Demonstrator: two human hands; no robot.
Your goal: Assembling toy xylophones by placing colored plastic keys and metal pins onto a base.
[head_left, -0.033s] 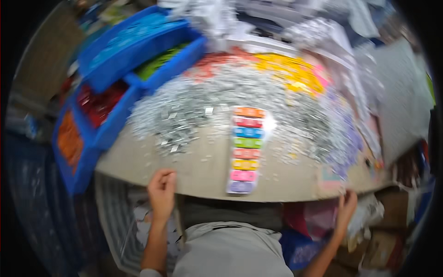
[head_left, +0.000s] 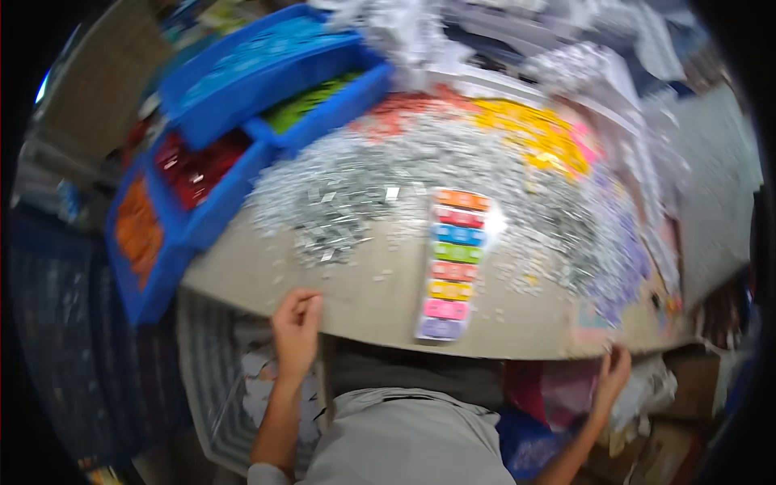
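My left hand (head_left: 296, 333) is at the table's near edge, left of the middle. Its thumb and fingers are pinched together, and whatever may be between them is too small to make out. Far to the right, my right hand (head_left: 614, 377) is at the same edge, fingers also drawn together, their content unclear. Between the hands lies a long white strip (head_left: 454, 269) with rows of coloured pieces, from orange at the far end to purple at the near end. Beyond it spreads a heap of small silvery tiles (head_left: 339, 214), with a few loose ones nearer my left hand.
Blue divided trays (head_left: 214, 218) at the left hold orange, red, green and light-blue pieces. Coral, yellow (head_left: 533, 133), pink and purple pieces (head_left: 630, 259) rim the heap. White plastic wrapping (head_left: 566, 73) lies behind. Below the edge are a ribbed bin (head_left: 212, 380) and bags.
The table and everything on it sit farther right in the picture, as if my view turned left. Both hands keep their pinched shape and stay at the table's near edge.
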